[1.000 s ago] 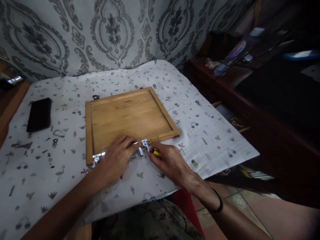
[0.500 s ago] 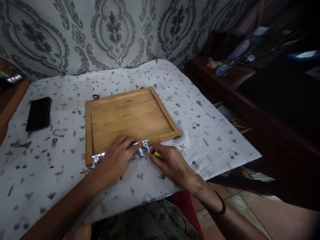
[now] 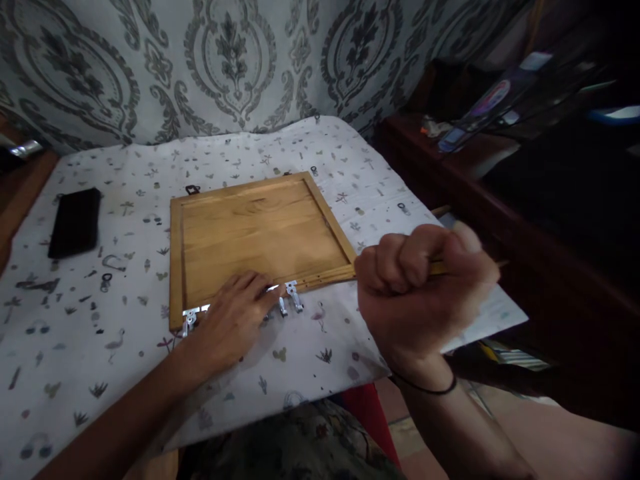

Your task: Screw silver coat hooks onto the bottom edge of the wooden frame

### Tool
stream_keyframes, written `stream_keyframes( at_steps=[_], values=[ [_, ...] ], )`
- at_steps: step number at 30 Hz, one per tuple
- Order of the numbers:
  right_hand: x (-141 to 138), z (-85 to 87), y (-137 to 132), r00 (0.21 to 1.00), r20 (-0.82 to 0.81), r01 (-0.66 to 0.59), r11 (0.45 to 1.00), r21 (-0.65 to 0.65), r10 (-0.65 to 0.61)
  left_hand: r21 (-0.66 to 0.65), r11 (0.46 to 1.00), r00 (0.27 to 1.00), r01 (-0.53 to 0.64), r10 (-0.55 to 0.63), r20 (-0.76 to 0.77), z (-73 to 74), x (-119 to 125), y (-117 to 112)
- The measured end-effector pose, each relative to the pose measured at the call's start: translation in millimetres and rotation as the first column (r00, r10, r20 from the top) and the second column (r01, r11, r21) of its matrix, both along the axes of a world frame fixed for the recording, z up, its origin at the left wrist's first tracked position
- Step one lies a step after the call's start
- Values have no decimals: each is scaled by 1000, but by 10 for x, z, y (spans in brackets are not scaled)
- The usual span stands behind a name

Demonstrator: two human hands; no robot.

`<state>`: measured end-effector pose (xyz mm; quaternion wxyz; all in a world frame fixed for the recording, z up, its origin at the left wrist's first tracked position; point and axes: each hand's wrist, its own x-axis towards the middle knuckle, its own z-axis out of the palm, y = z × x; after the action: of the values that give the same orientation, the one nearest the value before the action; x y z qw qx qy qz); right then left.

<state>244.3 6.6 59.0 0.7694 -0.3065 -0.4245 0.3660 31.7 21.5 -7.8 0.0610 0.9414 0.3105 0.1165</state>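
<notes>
A wooden framed panel (image 3: 255, 227) lies flat on the cloth-covered table. Along its near edge runs a shiny metal hook rail (image 3: 291, 288), with several small hooks hanging toward me. My left hand (image 3: 237, 317) rests over the middle of the rail, its fingers on the frame and its thumb pressing the metal to the wood. Off to the right, my right hand (image 3: 423, 290) is raised above the table in a closed fist. A bit of yellow shows by its curled fingers; most of what it grips is hidden.
A black phone (image 3: 75, 222) lies on the patterned tablecloth (image 3: 135, 267) at left. A dark red wooden cabinet (image 3: 445, 180) stands at right, with a bottle (image 3: 493, 100) on top. Behind the table hangs a patterned curtain (image 3: 230, 67).
My right hand, which held a yellow-and-black handled tool at the right end of the rail, has lifted away to the right and toward me. My left hand stays on the rail.
</notes>
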Motion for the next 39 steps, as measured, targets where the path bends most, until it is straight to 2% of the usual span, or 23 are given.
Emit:
stream_keyframes(
  at_steps=[9, 19, 32, 39],
  values=[
    [-241, -137, 101, 995, -32, -93, 993, -66, 91, 57, 998, 1000, -13, 14, -19, 0, 50, -26],
    [-292, -242, 111, 994, 8, -105, 981, -164, 108, 26, 999, 997, -30, 32, -63, 4, 49, -21],
    [-348, -315, 168, 991, -44, -126, 991, -50, 124, 7, 999, 997, -40, 40, -67, -5, 47, -16],
    [-356, -293, 182, 994, 2, -113, 991, -65, 114, -7, 999, 997, -34, 33, -74, 8, 44, -20]
  ],
)
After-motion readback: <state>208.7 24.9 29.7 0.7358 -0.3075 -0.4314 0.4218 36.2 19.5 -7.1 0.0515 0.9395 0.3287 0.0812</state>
